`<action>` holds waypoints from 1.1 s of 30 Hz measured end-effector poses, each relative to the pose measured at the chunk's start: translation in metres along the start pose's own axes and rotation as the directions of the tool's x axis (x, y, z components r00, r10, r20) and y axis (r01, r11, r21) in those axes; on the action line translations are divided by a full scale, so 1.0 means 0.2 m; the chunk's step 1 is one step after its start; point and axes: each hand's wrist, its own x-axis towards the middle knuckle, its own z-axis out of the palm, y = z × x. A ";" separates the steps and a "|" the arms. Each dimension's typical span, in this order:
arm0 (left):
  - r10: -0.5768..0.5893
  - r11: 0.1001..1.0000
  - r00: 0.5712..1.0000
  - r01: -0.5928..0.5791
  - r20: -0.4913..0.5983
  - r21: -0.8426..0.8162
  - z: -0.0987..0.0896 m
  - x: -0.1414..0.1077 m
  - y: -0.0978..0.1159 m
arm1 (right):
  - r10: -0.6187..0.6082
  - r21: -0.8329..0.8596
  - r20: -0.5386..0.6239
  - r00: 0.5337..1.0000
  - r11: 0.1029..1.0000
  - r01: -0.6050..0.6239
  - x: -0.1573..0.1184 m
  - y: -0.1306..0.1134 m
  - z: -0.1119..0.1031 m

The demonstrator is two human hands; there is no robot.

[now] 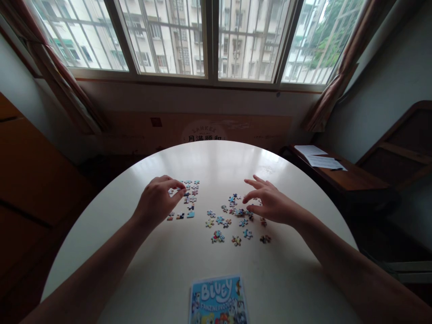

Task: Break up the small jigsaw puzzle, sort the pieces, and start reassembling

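Observation:
My left hand (157,198) is over laid-out jigsaw pieces (191,214) on the left, its thumb and forefinger pinched near their right side. Whatever is between those fingertips is too small to make out, and the hand covers part of the layout. On the right, my right hand (268,200) hovers with fingers spread, holding nothing that I can see. Below and beside its fingertips lies a loose heap of jigsaw pieces (240,212). Several single pieces are scattered nearer to me, among them a blue piece (248,233) and a dark piece (265,239).
A blue "Bluey" picture sheet (218,299) lies at the near edge of the round white table (162,270). Papers (319,162) and a pen rest on a wooden bench (357,173) to the right. Beyond the table stands a printed cardboard panel (135,130) under barred windows.

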 end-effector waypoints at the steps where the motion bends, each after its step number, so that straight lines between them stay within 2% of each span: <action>1: 0.000 1.000 1.000 0.000 -0.001 -0.001 0.00 0.00 0.00 | -0.004 -0.003 0.009 1.000 1.000 0.004 0.00 -0.01 0.00; 4: -0.001 1.000 1.000 0.001 -0.002 -0.004 0.00 0.00 0.00 | -0.024 -0.015 0.047 0.999 1.000 0.025 0.01 -0.04 0.03; 9: 0.002 1.000 1.000 -0.002 -0.003 -0.003 0.00 0.00 0.00 | -0.048 0.003 0.030 0.998 0.999 0.048 0.02 -0.05 0.06; 17: -0.005 1.000 1.000 0.005 0.005 -0.004 0.00 0.00 0.01 | 0.019 0.044 0.046 0.999 0.999 -0.021 0.02 -0.03 0.03; 23: 0.007 1.000 1.000 -0.007 -0.008 -0.007 0.00 0.00 0.00 | 0.016 -0.009 0.099 0.995 1.000 -0.015 0.03 -0.04 0.02; 28: 0.012 1.000 1.000 -0.012 -0.014 -0.008 0.01 0.00 0.00 | 0.018 -0.012 0.060 0.998 1.000 -0.018 0.03 -0.04 0.02; 33: 0.025 1.000 1.000 -0.025 -0.018 -0.007 0.01 0.00 -0.02 | 0.050 -0.005 -0.041 0.998 0.999 -0.050 0.03 0.00 0.00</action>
